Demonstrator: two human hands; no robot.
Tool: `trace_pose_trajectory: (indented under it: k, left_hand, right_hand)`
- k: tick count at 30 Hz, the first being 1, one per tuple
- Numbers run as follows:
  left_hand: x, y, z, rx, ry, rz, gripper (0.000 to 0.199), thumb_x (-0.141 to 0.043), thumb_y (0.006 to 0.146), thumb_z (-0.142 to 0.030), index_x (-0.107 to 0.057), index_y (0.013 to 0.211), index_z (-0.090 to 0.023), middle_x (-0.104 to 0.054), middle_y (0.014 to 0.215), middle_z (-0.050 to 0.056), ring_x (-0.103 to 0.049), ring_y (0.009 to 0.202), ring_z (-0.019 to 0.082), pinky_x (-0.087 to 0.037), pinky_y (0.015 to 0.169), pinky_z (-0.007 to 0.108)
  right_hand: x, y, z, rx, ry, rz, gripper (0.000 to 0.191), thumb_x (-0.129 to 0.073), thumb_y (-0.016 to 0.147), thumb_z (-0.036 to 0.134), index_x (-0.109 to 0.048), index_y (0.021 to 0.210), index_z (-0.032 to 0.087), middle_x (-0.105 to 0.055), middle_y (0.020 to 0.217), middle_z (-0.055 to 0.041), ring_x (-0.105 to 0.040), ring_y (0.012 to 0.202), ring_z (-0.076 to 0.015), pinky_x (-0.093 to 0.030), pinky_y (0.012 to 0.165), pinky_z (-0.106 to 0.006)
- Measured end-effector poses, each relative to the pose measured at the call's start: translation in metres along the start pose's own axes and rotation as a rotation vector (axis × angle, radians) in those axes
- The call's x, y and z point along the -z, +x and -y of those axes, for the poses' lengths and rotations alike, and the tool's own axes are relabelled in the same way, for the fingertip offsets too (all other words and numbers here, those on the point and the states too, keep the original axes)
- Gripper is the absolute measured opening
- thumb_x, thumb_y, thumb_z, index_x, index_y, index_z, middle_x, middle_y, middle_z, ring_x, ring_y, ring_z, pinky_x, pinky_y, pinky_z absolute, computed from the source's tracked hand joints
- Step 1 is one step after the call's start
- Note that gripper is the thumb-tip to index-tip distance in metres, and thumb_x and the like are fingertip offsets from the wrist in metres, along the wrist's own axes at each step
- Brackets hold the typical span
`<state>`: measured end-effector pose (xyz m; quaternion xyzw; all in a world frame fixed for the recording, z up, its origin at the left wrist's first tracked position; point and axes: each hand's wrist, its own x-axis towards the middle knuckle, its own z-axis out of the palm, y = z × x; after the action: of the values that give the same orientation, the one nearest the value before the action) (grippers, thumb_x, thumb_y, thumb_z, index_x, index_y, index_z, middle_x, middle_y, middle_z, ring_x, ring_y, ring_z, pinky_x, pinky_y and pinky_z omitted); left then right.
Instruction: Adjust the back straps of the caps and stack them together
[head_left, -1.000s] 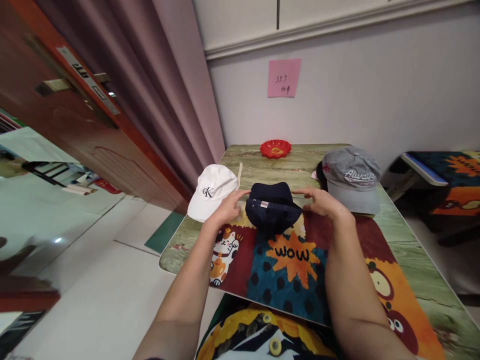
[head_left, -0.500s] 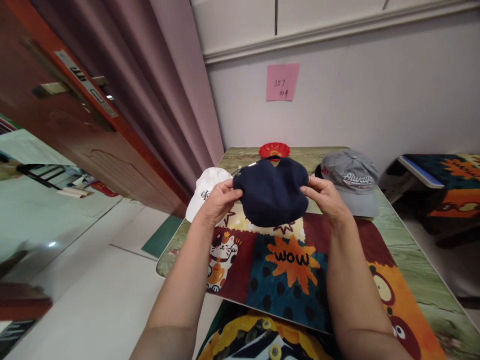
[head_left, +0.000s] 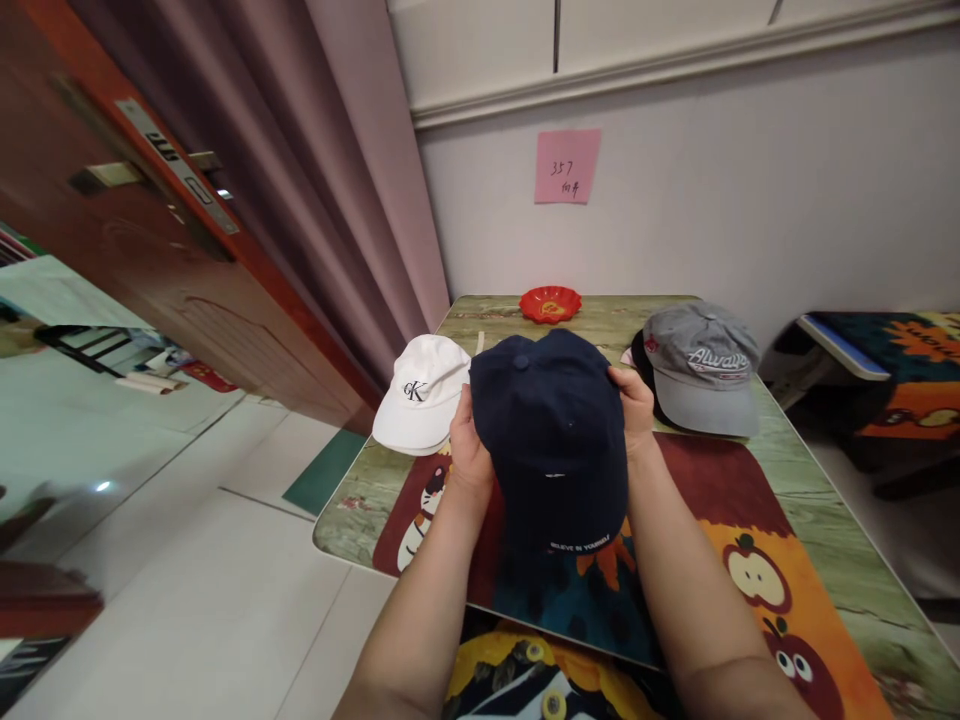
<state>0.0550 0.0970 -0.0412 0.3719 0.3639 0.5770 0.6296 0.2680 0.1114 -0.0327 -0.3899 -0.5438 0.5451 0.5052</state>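
Note:
Between my two hands is a navy baseball cap [head_left: 555, 430], its button at the top and its brim pointing down toward me, with small white lettering along the brim edge. My left hand [head_left: 471, 445] grips the cap's left side, thumb up against the crown. On the opposite side my right hand [head_left: 636, 405] holds it, with the fingers partly hidden behind the fabric. A white cap [head_left: 427, 385] with black letters lies just left of my left hand. To the right of my right hand sits a grey cap [head_left: 705, 365] with white script, on top of something dark.
A red scalloped dish [head_left: 550, 304] stands at the back of the wood-patterned table [head_left: 806, 470]. A colourful printed mat [head_left: 742, 490] lies under the navy cap. Behind is a wall with a pink note [head_left: 567, 166]; a curtain [head_left: 352, 130] and wooden door [head_left: 187, 260] are at left.
The navy cap has tipped from a flattened, sideways view to show its crown and brim toward me. Both hands have shifted from pinching its edges to holding its sides.

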Motion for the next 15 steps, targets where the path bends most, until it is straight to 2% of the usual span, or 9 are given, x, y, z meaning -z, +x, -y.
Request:
trace_pose_trajectory:
  k: [4,7,11,15]
  left_hand:
    - [-0.01,-0.012,-0.003,-0.023,-0.127,0.072,0.093,-0.029,0.08,-0.091,-0.06,0.136,-0.024,-0.066,0.135,0.011,-0.047,0.141,0.035,-0.045,0.11,0.052]
    - [-0.017,-0.017,-0.007,-0.016,-0.112,0.085,0.105,-0.024,0.075,-0.096,-0.053,0.143,-0.023,-0.061,0.141,0.014,-0.047,0.141,0.036,-0.042,0.112,0.053]
    - [-0.018,-0.018,-0.012,0.014,-0.089,0.092,0.091,-0.033,0.082,-0.088,-0.051,0.147,-0.025,-0.062,0.142,0.011,-0.048,0.14,0.033,-0.039,0.115,0.051]
    - [-0.007,-0.015,-0.01,0.036,-0.19,0.119,0.077,-0.041,0.089,-0.077,-0.054,0.146,-0.027,-0.064,0.14,0.007,-0.048,0.141,0.03,-0.036,0.118,0.048]
  right_hand:
    - [-0.003,0.007,-0.005,0.047,0.015,-0.042,0.063,-0.052,0.08,0.064,-0.07,0.126,0.025,-0.077,0.1,-0.0094,-0.068,0.107,-0.0388,-0.055,0.086,-0.054]
    - [-0.005,0.01,-0.005,0.074,0.047,-0.078,0.071,-0.045,0.081,0.071,-0.068,0.131,0.025,-0.077,0.102,-0.0104,-0.067,0.112,-0.0387,-0.054,0.09,-0.055]
    - [-0.008,0.008,-0.002,0.074,0.2,-0.083,0.09,-0.026,0.081,0.083,-0.062,0.138,0.023,-0.076,0.108,-0.0125,-0.065,0.117,-0.0373,-0.051,0.094,-0.056]
    - [-0.017,0.007,-0.001,-0.071,0.358,-0.035,0.088,-0.023,0.084,0.081,-0.063,0.135,0.021,-0.077,0.107,-0.0131,-0.066,0.117,-0.0359,-0.051,0.096,-0.056]
